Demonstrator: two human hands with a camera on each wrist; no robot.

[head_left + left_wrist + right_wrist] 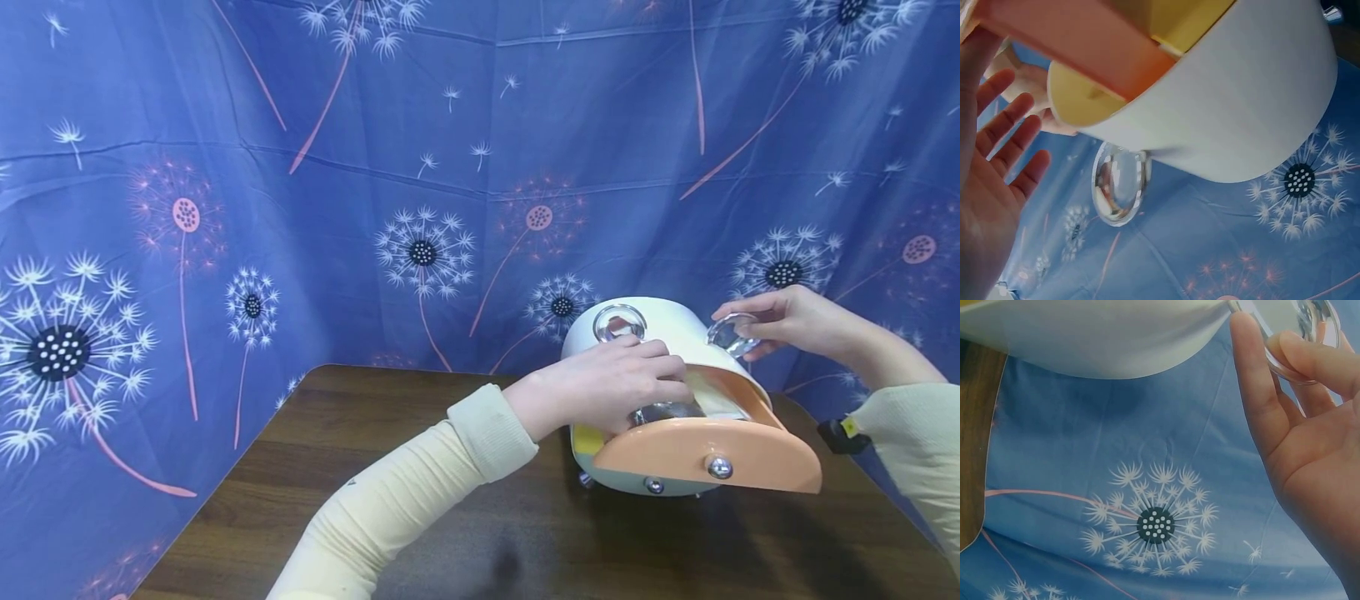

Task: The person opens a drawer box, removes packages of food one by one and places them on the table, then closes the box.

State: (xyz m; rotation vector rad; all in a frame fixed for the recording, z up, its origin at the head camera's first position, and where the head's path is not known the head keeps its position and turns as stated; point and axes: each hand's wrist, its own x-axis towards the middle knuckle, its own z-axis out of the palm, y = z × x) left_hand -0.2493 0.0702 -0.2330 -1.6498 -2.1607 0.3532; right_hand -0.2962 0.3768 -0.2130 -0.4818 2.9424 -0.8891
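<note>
A white rounded box (667,321) has an orange semicircular drawer (693,454) sticking out at its front. My left hand (618,379) lies over the drawer's left part; the left wrist view shows that hand (991,169) with its fingers loosely extended beside the orange wall (1079,47). A silvery object (667,411) lies partly hidden under it. With thumb and fingers, my right hand (810,325) pinches a clear round piece (727,335) at the box's right side; in the right wrist view this piece (1282,319) meets the white shell.
One chrome-rimmed ring (619,322) sits on the box's upper left. Small chrome knobs (654,485) show below. The box stands on a dark wooden table (360,442), with a blue dandelion-print cloth (337,217) behind. Near the right sleeve is a black device (843,435).
</note>
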